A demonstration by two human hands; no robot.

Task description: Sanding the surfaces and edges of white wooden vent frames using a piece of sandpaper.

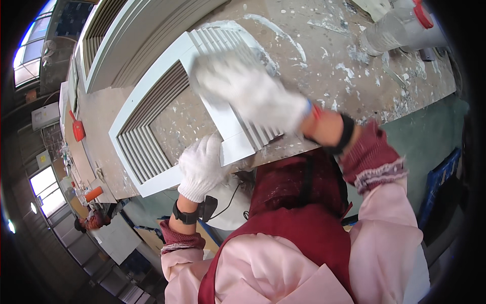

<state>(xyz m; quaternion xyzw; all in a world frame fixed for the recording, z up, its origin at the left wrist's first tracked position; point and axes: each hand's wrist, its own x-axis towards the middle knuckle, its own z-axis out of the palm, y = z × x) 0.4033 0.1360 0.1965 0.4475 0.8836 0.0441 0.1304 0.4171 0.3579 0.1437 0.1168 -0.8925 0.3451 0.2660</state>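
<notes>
A white frame [238, 147] with stepped, ridged moulding along its sides lies on the workbench [304, 55]. My left hand [200, 167], in a white knit glove, is closed over the frame's near edge. My right hand [248, 91], gloved too, reaches across the frame's crossbar next to the upper ridges. Motion smears its fingers. A greyish blur shows at the fingertips, and I cannot make out whether it is something held. The bench surface shows through the frame's opening.
Stacked frames [136, 45] with similar ridges stand at the far left. A clear plastic bottle [392, 33] with a red cap sits at the far right. White smears mark the bench. Beyond the left side are a red scoop-like tool [77, 126] and another person [96, 220].
</notes>
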